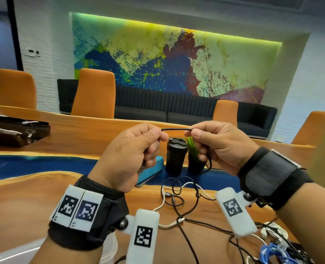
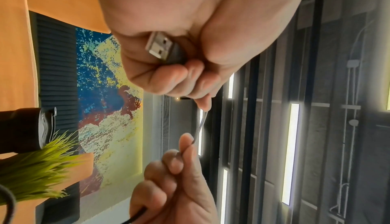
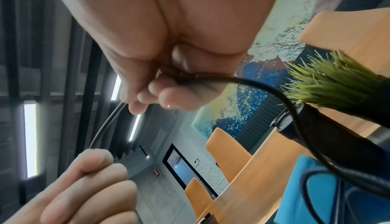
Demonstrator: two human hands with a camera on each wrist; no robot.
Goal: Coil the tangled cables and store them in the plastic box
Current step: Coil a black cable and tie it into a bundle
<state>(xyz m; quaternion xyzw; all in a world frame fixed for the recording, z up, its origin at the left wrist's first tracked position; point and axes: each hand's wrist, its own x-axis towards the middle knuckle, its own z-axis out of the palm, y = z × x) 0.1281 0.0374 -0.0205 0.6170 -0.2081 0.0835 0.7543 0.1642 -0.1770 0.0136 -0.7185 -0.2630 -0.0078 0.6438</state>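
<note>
Black cable [image 1: 175,129] held taut between both hands, raised above the worktop [image 1: 34,189]. Left hand [image 1: 127,153]: fingers curled, thumb and forefinger pinching the cable at its left end of the short span. Left wrist view: a USB plug [image 2: 163,48] sits inside the curled left fingers [image 2: 168,80], metal end pointing out toward the palm side; the cable leaves past the fingertips toward the right hand.

Right hand [image 1: 218,147]: fingers curled, thumb and forefinger pinching the cable at the other end of the span. From the underside of the right fingers the cable drops in a curve to the worktop. Right wrist view: same cable [image 3: 284,97] bends out from beneath the right fingers [image 3: 168,97] and runs down past the plant.

Below both hands, on the wood of the worktop: a loose tangle of cables [image 1: 178,199], black and white strands crossing one another. To the right of the right wrist, at the frame's lower corner: a further heap of cables [image 1: 276,248], blue, black and white, strands not separable.

Just beyond the fingers, between the two hands: black tumbler [image 1: 176,157] upright, small potted plant [image 1: 195,159] just beside it. Under the left fingers: blue case [image 1: 150,172] lying flat.

Lower left, partly under the left forearm: pale translucent rim, possibly the plastic box [image 1: 15,252]; cannot tell for certain.
</note>
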